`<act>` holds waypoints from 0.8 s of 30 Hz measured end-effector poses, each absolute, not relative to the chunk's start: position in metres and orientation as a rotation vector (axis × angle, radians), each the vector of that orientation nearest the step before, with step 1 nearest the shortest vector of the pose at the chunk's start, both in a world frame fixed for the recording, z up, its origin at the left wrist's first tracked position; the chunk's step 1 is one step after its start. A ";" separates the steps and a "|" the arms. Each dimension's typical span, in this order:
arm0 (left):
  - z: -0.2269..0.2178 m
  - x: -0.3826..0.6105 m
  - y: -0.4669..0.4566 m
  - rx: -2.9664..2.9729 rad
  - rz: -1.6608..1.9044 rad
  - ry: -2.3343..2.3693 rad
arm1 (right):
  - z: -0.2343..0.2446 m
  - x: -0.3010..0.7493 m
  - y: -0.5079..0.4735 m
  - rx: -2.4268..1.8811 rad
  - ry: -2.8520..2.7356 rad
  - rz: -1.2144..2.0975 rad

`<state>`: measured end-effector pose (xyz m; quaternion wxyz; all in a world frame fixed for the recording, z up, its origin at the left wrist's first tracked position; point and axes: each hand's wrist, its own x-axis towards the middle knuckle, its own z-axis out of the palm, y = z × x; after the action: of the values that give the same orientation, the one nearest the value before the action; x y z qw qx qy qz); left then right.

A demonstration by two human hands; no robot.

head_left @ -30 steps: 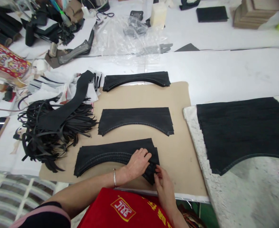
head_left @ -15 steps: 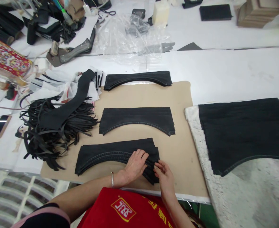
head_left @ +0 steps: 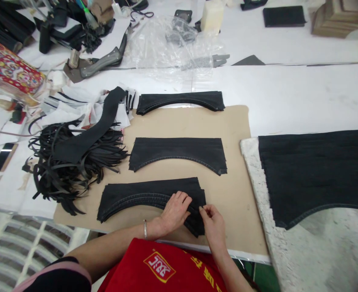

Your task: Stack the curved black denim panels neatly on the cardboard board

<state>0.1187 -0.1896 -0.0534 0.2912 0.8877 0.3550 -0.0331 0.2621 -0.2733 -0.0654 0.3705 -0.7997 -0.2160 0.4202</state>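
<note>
In the head view, a stack of black curved panels [head_left: 127, 194] with a stitched inner edge lies at the front of a tan board. My left hand [head_left: 174, 211], a bangle at its wrist, rests on the stack's right half with fingers bent down on the panels. My right hand [head_left: 214, 227] pinches at the stack's right end, thumb and forefinger together at the edge. The exact layers between its fingertips are hidden. Just behind lies a second black panel stack [head_left: 175, 148], and a third, narrower panel stack [head_left: 180, 99] sits at the board's far edge.
Left of the tan board [head_left: 236, 194] is a heap of black strips [head_left: 75, 162], with a phone [head_left: 4, 157] farther left. A large black piece [head_left: 315, 170] covers part of a whitish slab [head_left: 319, 251] at right. Clear plastic [head_left: 157, 44] lies behind.
The view has shifted slightly, moving the table things a little to the right. My right fingertips have drawn closer together at the stack's edge; my left hand stays on the panels.
</note>
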 end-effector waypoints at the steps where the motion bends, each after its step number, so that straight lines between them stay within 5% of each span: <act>1: -0.054 0.118 -0.190 2.363 -0.080 0.945 | -0.065 0.262 -0.271 -2.024 -0.538 1.099; 10: -0.060 0.116 -0.190 2.062 0.240 1.113 | -0.053 0.258 -0.250 -1.684 -0.219 1.327; 18: -0.045 0.102 -0.155 1.519 0.510 1.364 | -0.070 0.249 -0.274 -1.909 -1.049 1.244; 24: -0.056 0.099 -0.146 1.284 0.452 1.250 | -0.055 0.241 -0.257 -1.954 -0.928 1.114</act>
<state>0.0991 -0.1463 -0.0561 0.6026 0.5546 0.5396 0.1951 0.2406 -0.2566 -0.0549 0.3466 -0.7533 -0.3577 0.4295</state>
